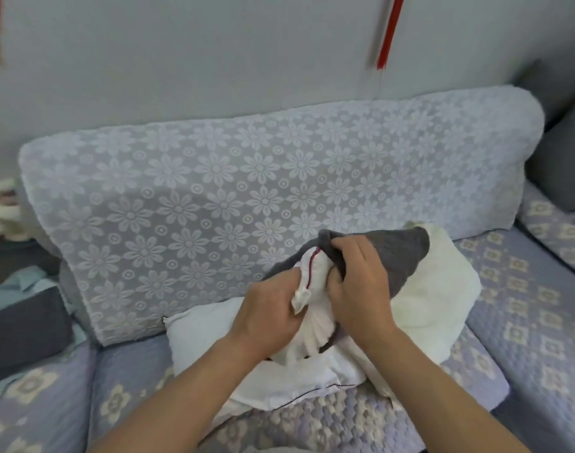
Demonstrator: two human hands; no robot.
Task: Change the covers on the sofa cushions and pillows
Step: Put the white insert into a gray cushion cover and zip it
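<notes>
Between the hands, a white pillow is bunched; its corner is pinched by the left hand, the grey cover gripped by the right hand. Only one end appears covered; most remains.

Sofa seat in a lilac quilted cover with pale flower squares, bedding heaped on it.

A white pillow lies flat on the seat, below and to the left of the fingers; a second white pillow lies to their right, partly inside a grey cover. The long back cushion, in white floral lace, stands on the seat just behind the fingers. Far to their left sits a dark grey cushion.
</notes>
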